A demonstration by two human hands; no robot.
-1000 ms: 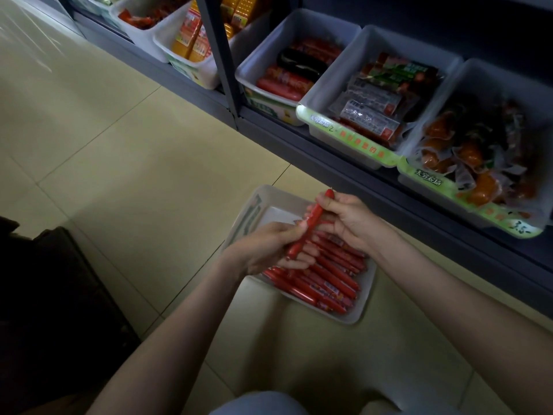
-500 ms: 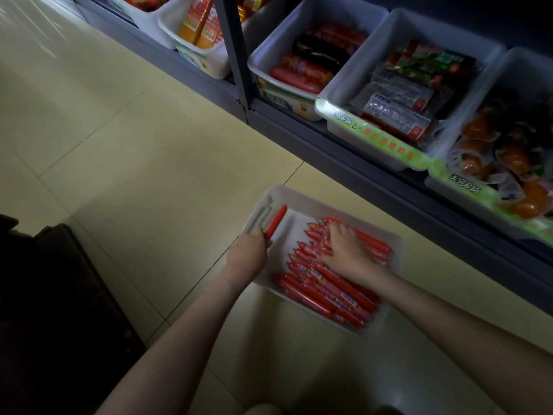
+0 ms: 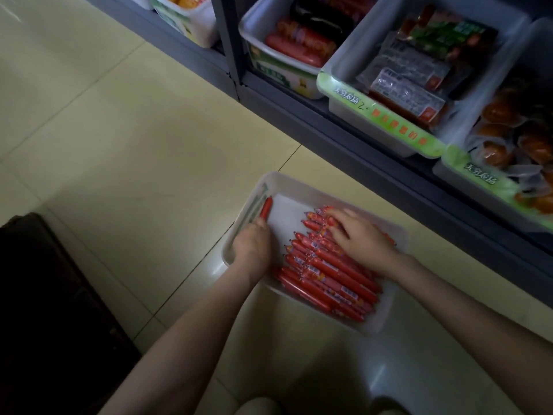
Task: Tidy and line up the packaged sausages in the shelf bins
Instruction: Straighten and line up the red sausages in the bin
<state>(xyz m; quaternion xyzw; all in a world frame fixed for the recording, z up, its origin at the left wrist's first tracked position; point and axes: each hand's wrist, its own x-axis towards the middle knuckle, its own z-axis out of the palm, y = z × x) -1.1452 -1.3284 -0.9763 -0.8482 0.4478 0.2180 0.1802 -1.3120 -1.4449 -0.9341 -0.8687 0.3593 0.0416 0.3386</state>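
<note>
A white bin [image 3: 302,187] lies on the floor in front of the shelf. Several thin red packaged sausages [image 3: 332,274] lie side by side in its right half. My left hand [image 3: 253,245] holds one red sausage [image 3: 265,207] against the bin's left wall, its tip pointing away from me. My right hand [image 3: 362,238] rests on top of the sausage pile, fingers spread over the far ends. The bin's floor between the two hands is bare white.
A dark shelf [image 3: 344,136] runs along the back with white bins: thick red sausages [image 3: 299,40], flat vacuum packs [image 3: 413,85], orange wrapped pieces [image 3: 514,136]. A dark object [image 3: 45,310] sits at the lower left. Pale floor tiles [image 3: 119,145] lie to the left.
A second ago both hands held one sausage above the bin. My left hand has carried it down to the bin's left wall; my right hand dropped onto the pile.
</note>
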